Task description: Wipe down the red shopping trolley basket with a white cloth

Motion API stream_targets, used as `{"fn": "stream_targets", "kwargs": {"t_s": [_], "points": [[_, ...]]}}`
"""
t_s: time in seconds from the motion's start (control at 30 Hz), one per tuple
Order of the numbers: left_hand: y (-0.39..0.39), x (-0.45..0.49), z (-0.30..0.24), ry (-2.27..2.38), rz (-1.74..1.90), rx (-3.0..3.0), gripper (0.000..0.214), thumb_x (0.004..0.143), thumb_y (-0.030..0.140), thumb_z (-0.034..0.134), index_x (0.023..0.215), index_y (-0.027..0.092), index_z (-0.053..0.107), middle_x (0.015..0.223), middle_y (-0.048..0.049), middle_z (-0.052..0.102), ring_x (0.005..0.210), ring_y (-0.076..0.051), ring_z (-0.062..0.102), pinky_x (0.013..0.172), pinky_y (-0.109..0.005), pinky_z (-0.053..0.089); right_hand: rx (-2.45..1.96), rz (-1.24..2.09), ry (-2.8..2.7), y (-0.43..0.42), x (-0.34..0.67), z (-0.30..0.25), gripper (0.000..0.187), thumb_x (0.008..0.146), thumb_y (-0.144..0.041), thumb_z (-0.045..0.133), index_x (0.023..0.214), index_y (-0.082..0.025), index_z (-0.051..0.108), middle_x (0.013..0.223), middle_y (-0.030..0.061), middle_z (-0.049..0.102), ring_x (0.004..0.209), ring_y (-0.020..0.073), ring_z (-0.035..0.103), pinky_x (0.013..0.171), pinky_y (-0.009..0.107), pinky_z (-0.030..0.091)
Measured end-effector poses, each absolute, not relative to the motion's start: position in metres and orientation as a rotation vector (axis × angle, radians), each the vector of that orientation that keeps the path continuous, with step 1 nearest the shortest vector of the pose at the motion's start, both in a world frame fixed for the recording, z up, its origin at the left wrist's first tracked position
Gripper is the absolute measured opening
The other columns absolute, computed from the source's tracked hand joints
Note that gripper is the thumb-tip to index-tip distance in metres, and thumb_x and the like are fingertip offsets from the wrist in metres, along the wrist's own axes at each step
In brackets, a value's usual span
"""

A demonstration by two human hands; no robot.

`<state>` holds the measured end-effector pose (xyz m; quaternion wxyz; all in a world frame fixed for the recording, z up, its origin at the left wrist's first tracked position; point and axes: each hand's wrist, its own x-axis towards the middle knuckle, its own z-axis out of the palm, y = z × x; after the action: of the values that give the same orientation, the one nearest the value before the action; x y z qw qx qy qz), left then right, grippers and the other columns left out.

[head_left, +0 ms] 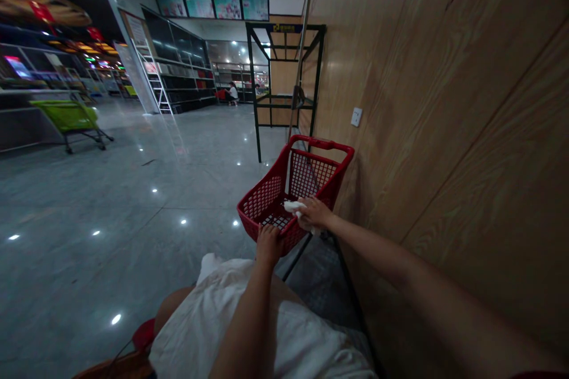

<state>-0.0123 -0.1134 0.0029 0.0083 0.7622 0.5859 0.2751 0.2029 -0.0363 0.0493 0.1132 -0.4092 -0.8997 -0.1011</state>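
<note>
A red plastic shopping basket cart (267,195) stands right in front of me, close to a wooden wall. My left hand (268,244) is closed over the basket's near rim. My right hand (313,212) is closed on a white cloth (294,207) and presses it against the basket's right rim. My knees and white clothing fill the bottom of the view.
A wood-panelled wall (444,130) runs along the right with a white socket (356,116). A black metal rack (284,89) stands behind the basket. A green cart (71,118) and a ladder (153,80) stand on the glossy grey floor at left. A person crouches far back.
</note>
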Motion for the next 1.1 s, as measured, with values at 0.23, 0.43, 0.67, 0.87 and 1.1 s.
{"fn": "stream_targets", "kwargs": {"t_s": [0.23,0.43,0.67,0.87,1.1], "points": [[-0.119,-0.015,0.007,1.914,0.870,2.309,0.026,0.080,0.022,0.055,0.103,0.021,0.065,0.100,-0.0081,0.068,0.107,-0.025,0.056,0.111,-0.050,0.025,-0.961,-0.245,-2.667,-0.077,0.140,0.030,0.046,0.083,-0.042,0.060,0.124,-0.022,0.056,0.131,0.0121,0.052,0.118,0.0275,0.045,0.102,0.049,0.029],[-0.118,-0.026,0.011,1.946,0.807,2.376,0.019,0.080,0.024,0.054,0.094,0.020,0.067,0.096,-0.0081,0.068,0.105,-0.024,0.057,0.110,-0.044,0.029,-1.096,-0.299,-2.675,-0.042,0.172,0.036,0.030,0.093,-0.026,0.047,0.121,-0.027,0.058,0.131,0.0076,0.055,0.119,0.0225,0.047,0.109,0.054,0.019],[-0.114,-0.020,0.006,1.983,0.863,2.346,0.014,0.080,0.021,0.051,0.083,0.019,0.065,0.095,-0.0086,0.066,0.106,-0.024,0.055,0.110,-0.045,0.028,-1.351,-0.342,-2.532,-0.025,0.204,0.049,0.034,0.092,-0.031,0.049,0.123,-0.019,0.058,0.126,0.0112,0.056,0.118,0.0262,0.045,0.107,0.049,0.024],[-0.114,-0.019,-0.003,2.001,0.935,2.325,0.028,0.080,0.018,0.049,0.104,0.020,0.063,0.105,-0.0096,0.066,0.109,-0.025,0.054,0.109,-0.044,0.028,-1.121,-0.327,-2.576,-0.067,0.133,0.025,0.033,0.090,-0.040,0.052,0.119,-0.024,0.060,0.123,0.0111,0.057,0.111,0.0273,0.047,0.100,0.047,0.030],[-0.117,-0.022,0.001,2.025,0.860,2.337,0.032,0.079,0.018,0.050,0.108,0.018,0.062,0.107,-0.0111,0.065,0.112,-0.026,0.052,0.112,-0.045,0.024,-1.048,-0.324,-2.705,-0.046,0.156,0.034,0.028,0.095,-0.029,0.045,0.118,-0.024,0.060,0.119,0.0075,0.061,0.106,0.0216,0.054,0.097,0.041,0.036]]}}
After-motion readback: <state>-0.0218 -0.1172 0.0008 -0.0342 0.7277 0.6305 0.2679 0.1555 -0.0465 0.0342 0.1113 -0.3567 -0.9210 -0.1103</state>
